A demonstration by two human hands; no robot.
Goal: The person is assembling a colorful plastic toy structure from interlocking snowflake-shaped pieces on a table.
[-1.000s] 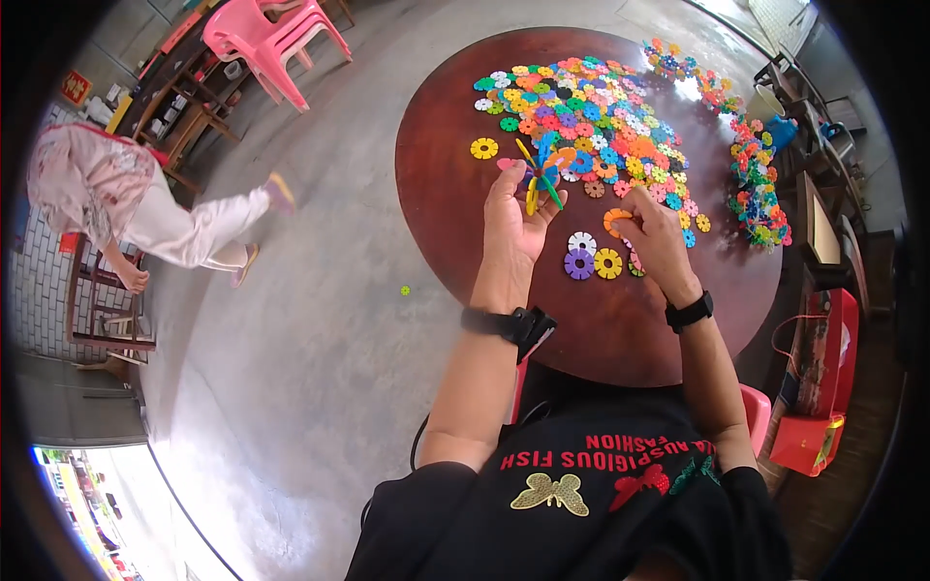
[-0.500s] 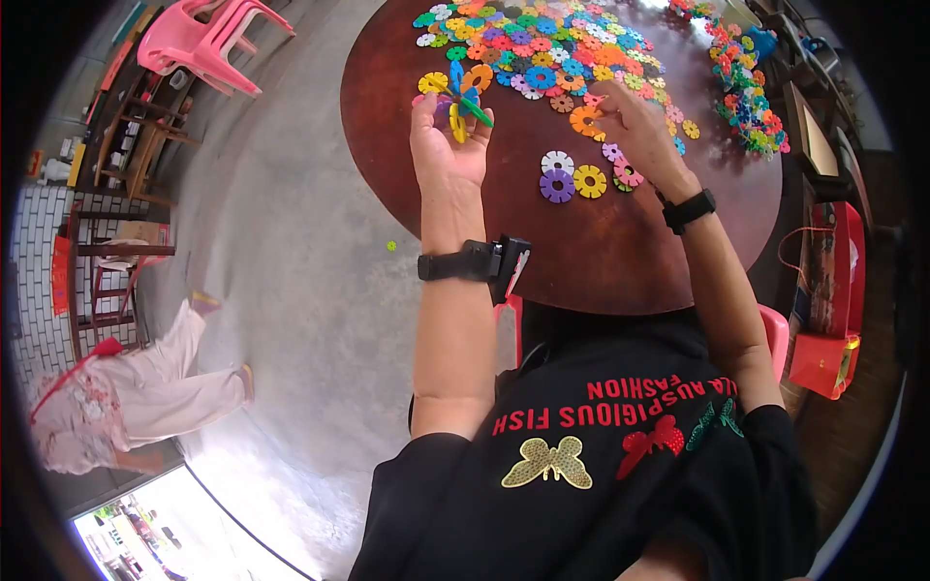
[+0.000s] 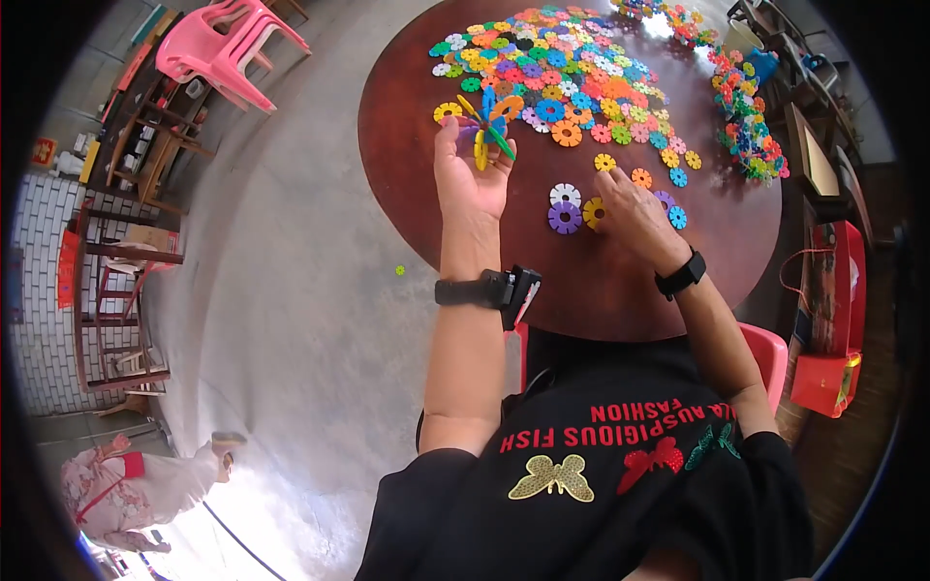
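Observation:
My left hand (image 3: 474, 176) holds a cluster of interlocking snowflake discs (image 3: 486, 128) up over the table, with blue, orange, yellow, green and purple discs joined at angles. The fingers are closed round its lower part. My right hand (image 3: 635, 215) is down at the tabletop, its fingers closed at the edge of a yellow snowflake disc (image 3: 592, 213), which they partly cover. Just left of it lie a white disc (image 3: 565, 196) and a purple disc (image 3: 565, 218). Beyond my right hand are an orange disc (image 3: 641, 178) and a blue disc (image 3: 676, 218).
A big pile of loose discs (image 3: 552, 82) covers the far part of the round brown table (image 3: 426, 208). Joined discs (image 3: 751, 126) form a chain along its right side. Pink chairs (image 3: 218, 48) stand at upper left; a red bag (image 3: 835, 290) is at right. Another person (image 3: 145, 489) is at lower left.
My right hand has come down and nearer, from above an orange disc to the yellow disc. The left hand still holds the cluster. The other person has moved further toward the lower edge.

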